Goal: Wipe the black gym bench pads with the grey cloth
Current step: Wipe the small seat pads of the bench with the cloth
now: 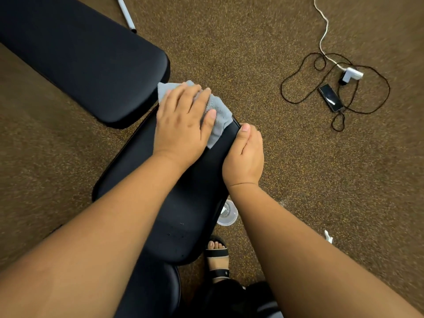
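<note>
Two black pads make up the bench: the near seat pad (183, 198) under both forearms, and the longer back pad (80, 53) running away to the upper left. A narrow gap separates them, and the grey cloth (218, 111) lies right at that gap, on the far end of the seat pad with one corner reaching toward the back pad's rounded end.

The left hand (183, 120) presses flat on the cloth, its fingers (197, 97) straight and spread, pointing up and away; nothing is curled around the fabric. The right hand (245, 157) grips the seat pad's right edge near the far corner, thumb on top and the remaining fingers wrapped out of sight beneath, seemingly steadying the pad.

The seat pad's long axis runs from the lower left of the view toward the upper right, so the unwiped length, as far as one can judge, lies back toward the body, behind the left palm. The back pad lies just beyond the left fingertips, nearer that hand than the right one.

The cloth looks soft, terry-like, rumpled and folded, and mostly hidden beneath the palm. Both pads look smooth and matte, with rounded edges.
</note>
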`<act>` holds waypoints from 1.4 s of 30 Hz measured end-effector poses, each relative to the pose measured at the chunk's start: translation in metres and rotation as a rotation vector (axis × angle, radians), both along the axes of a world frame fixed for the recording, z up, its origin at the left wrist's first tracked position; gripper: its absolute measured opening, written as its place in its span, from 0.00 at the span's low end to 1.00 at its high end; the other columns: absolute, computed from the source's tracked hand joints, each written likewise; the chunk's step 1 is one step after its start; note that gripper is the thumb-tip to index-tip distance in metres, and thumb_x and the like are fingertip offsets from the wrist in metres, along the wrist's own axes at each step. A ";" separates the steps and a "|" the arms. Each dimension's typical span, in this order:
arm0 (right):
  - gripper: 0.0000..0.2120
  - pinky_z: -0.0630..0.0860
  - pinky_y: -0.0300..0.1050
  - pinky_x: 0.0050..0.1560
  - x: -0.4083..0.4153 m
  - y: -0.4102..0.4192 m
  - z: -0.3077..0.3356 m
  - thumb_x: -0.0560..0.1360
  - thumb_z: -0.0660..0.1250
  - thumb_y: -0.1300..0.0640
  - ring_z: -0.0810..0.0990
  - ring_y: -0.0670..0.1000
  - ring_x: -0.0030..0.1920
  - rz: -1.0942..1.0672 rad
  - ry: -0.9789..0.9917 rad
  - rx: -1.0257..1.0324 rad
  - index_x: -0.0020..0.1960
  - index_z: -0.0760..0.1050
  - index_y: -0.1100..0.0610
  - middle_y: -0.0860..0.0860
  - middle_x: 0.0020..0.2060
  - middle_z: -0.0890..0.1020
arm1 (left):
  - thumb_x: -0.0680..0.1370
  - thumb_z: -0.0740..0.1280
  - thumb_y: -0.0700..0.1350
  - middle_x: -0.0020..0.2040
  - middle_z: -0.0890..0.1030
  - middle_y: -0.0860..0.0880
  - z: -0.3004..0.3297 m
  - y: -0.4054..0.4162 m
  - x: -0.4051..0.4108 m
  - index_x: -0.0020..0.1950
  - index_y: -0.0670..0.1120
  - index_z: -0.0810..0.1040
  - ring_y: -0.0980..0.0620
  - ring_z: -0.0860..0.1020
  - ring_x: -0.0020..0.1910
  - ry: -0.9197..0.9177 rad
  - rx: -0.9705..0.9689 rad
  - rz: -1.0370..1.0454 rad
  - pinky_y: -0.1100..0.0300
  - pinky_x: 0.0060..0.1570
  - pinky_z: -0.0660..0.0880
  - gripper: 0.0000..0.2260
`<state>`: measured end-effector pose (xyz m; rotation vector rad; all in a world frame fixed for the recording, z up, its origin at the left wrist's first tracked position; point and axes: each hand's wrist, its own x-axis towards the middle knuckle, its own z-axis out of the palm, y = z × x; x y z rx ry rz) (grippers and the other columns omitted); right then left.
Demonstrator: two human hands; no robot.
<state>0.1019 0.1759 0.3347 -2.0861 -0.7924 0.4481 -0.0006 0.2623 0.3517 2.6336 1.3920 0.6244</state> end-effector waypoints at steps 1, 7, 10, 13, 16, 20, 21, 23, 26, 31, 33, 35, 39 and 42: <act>0.19 0.64 0.44 0.45 0.000 0.000 0.000 0.82 0.47 0.50 0.70 0.50 0.44 0.000 0.000 -0.002 0.48 0.72 0.58 0.53 0.44 0.75 | 0.82 0.55 0.54 0.67 0.74 0.47 -0.001 0.003 -0.007 0.69 0.47 0.72 0.44 0.68 0.69 0.024 -0.005 -0.047 0.48 0.69 0.62 0.20; 0.17 0.59 0.38 0.42 0.000 -0.001 0.001 0.84 0.48 0.52 0.66 0.44 0.41 -0.013 0.012 -0.022 0.49 0.73 0.57 0.49 0.45 0.73 | 0.79 0.47 0.61 0.59 0.76 0.45 0.000 0.012 -0.028 0.64 0.49 0.73 0.41 0.73 0.57 -0.027 -0.279 0.481 0.49 0.55 0.68 0.25; 0.17 0.58 0.38 0.42 0.000 -0.001 0.001 0.84 0.48 0.52 0.66 0.44 0.42 -0.012 0.007 -0.020 0.49 0.73 0.58 0.50 0.44 0.74 | 0.81 0.50 0.58 0.60 0.76 0.43 -0.002 -0.008 -0.025 0.66 0.46 0.72 0.40 0.73 0.57 0.015 -0.232 0.587 0.46 0.56 0.69 0.23; 0.17 0.58 0.39 0.41 -0.001 -0.001 0.002 0.84 0.48 0.52 0.66 0.44 0.41 -0.016 0.009 -0.028 0.49 0.73 0.58 0.50 0.45 0.75 | 0.83 0.51 0.55 0.69 0.71 0.39 -0.014 -0.040 -0.025 0.73 0.42 0.66 0.38 0.70 0.67 0.094 -0.101 0.547 0.43 0.67 0.66 0.24; 0.17 0.58 0.38 0.41 -0.001 -0.001 0.002 0.84 0.48 0.52 0.65 0.44 0.41 -0.014 0.015 -0.037 0.50 0.73 0.57 0.49 0.45 0.74 | 0.83 0.50 0.54 0.75 0.63 0.39 -0.024 -0.069 -0.027 0.77 0.41 0.60 0.38 0.59 0.75 0.112 -0.104 0.433 0.41 0.72 0.57 0.25; 0.17 0.59 0.40 0.40 -0.002 -0.001 0.000 0.83 0.47 0.51 0.68 0.46 0.42 -0.018 0.001 -0.020 0.47 0.71 0.55 0.50 0.44 0.75 | 0.83 0.49 0.56 0.76 0.62 0.40 -0.018 -0.046 -0.029 0.77 0.42 0.59 0.38 0.59 0.75 0.108 -0.117 0.393 0.42 0.73 0.55 0.27; 0.18 0.60 0.41 0.41 -0.002 -0.001 0.000 0.83 0.47 0.51 0.69 0.46 0.42 -0.018 -0.004 -0.017 0.48 0.72 0.56 0.50 0.44 0.75 | 0.83 0.48 0.56 0.74 0.64 0.40 -0.016 -0.034 -0.029 0.77 0.43 0.59 0.39 0.62 0.74 0.088 -0.136 0.420 0.43 0.72 0.57 0.27; 0.18 0.61 0.41 0.42 -0.002 -0.001 0.001 0.83 0.46 0.50 0.70 0.47 0.43 -0.020 -0.007 -0.013 0.47 0.72 0.56 0.50 0.45 0.76 | 0.82 0.47 0.56 0.68 0.72 0.42 -0.010 -0.012 -0.029 0.74 0.44 0.65 0.40 0.70 0.67 0.037 -0.203 0.486 0.45 0.66 0.65 0.26; 0.18 0.60 0.40 0.42 -0.002 -0.001 0.002 0.84 0.47 0.51 0.70 0.46 0.43 -0.021 0.008 -0.025 0.47 0.72 0.55 0.50 0.45 0.76 | 0.80 0.45 0.57 0.58 0.77 0.43 -0.003 -0.002 -0.029 0.66 0.44 0.72 0.39 0.75 0.54 0.008 -0.256 0.527 0.45 0.53 0.69 0.26; 0.19 0.61 0.39 0.45 -0.003 -0.002 0.006 0.84 0.47 0.51 0.69 0.45 0.45 -0.026 0.025 -0.035 0.53 0.74 0.57 0.48 0.46 0.74 | 0.79 0.43 0.58 0.54 0.78 0.42 -0.004 -0.011 -0.050 0.60 0.44 0.73 0.39 0.75 0.52 -0.031 -0.288 0.548 0.46 0.50 0.69 0.26; 0.19 0.61 0.38 0.45 -0.003 -0.002 0.007 0.84 0.47 0.51 0.68 0.44 0.45 -0.027 0.031 -0.040 0.54 0.74 0.57 0.47 0.47 0.73 | 0.79 0.44 0.57 0.53 0.78 0.41 -0.007 -0.020 -0.065 0.58 0.43 0.73 0.38 0.75 0.51 -0.037 -0.289 0.573 0.46 0.48 0.69 0.25; 0.19 0.60 0.37 0.44 -0.003 -0.002 0.007 0.84 0.47 0.51 0.67 0.44 0.44 -0.024 0.026 -0.043 0.53 0.74 0.57 0.47 0.47 0.74 | 0.80 0.45 0.56 0.52 0.78 0.41 -0.011 -0.028 -0.072 0.58 0.43 0.73 0.37 0.75 0.50 0.010 -0.268 0.576 0.46 0.47 0.70 0.24; 0.21 0.61 0.39 0.44 -0.003 -0.001 0.006 0.83 0.45 0.50 0.70 0.46 0.44 -0.020 0.000 -0.030 0.50 0.74 0.58 0.50 0.46 0.76 | 0.80 0.47 0.55 0.52 0.78 0.40 -0.011 -0.023 -0.062 0.58 0.42 0.74 0.37 0.76 0.49 0.070 -0.271 0.628 0.46 0.47 0.71 0.23; 0.22 0.61 0.40 0.43 -0.003 -0.002 0.003 0.83 0.45 0.49 0.70 0.47 0.44 -0.015 -0.021 -0.036 0.50 0.74 0.59 0.51 0.46 0.77 | 0.80 0.48 0.55 0.52 0.78 0.41 -0.009 -0.016 -0.051 0.59 0.43 0.75 0.38 0.76 0.49 0.055 -0.271 0.614 0.46 0.47 0.71 0.22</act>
